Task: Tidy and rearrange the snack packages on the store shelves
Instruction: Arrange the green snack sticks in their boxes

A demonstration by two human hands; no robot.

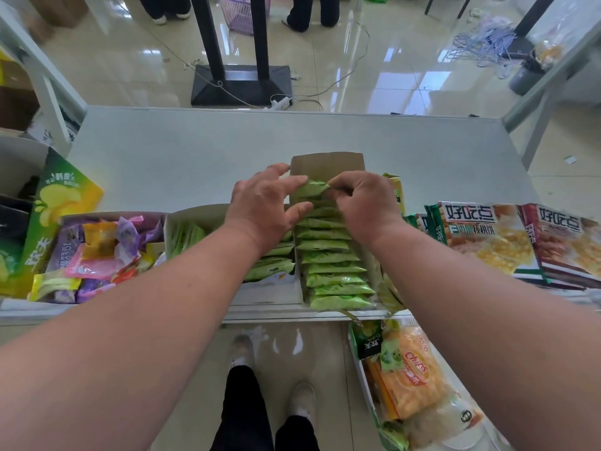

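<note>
A cardboard display box (328,162) on the white shelf top (195,157) holds a row of small green snack packets (335,268) standing on edge. My left hand (263,206) and my right hand (361,206) both pinch the rearmost green packet (312,187) at the far end of the row. A second cardboard box (195,216) to the left holds more green packets (273,265), partly hidden under my left wrist.
A box of mixed purple, pink and yellow sweets (94,258) and a green chip bag (55,206) lie at left. Biscuit packs (487,236) lie at right. A lower shelf (409,379) holds orange snack bags. Beyond the shelf are a black stand (240,83) and cables.
</note>
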